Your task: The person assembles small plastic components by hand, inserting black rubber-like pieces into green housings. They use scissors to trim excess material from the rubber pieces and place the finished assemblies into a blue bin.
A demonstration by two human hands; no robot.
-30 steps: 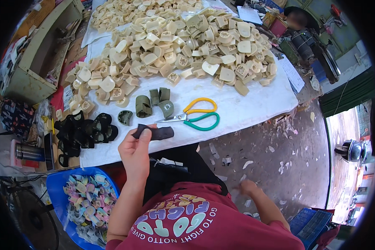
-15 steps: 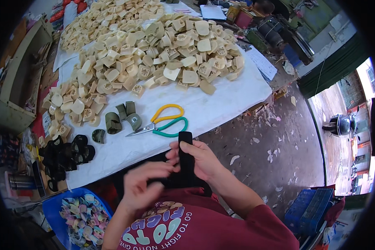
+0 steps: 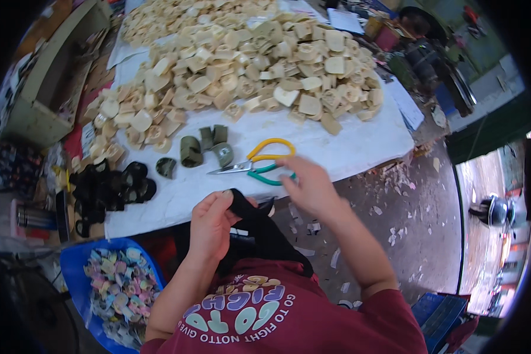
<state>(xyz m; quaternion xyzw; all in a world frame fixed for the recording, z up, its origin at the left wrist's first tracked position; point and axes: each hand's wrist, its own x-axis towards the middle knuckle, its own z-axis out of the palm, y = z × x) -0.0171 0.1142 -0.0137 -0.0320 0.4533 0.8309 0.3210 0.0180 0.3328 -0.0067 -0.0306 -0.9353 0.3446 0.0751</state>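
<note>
My left hand pinches the end of a black fabric strip between thumb and fingers, near the table's front edge. The strip runs down toward my lap, where it merges with more dark cloth. My right hand is at the scissors, thumb and forefinger apart around the green handle. Whether it touches the handle I cannot tell. The scissors lie on the white cloth, one handle yellow and one green, blades pointing left. Beside the blades stand several olive-green curved pieces.
A big heap of cream-coloured moulded pieces covers the white-draped table. Black curved pieces are piled at the left. A blue tub of colourful pieces stands below, left of me. Scraps litter the floor at the right.
My right hand has left the black strip and moved up to the scissors. The left hand now pinches the strip, whose top end has tilted left. The view has shifted.
</note>
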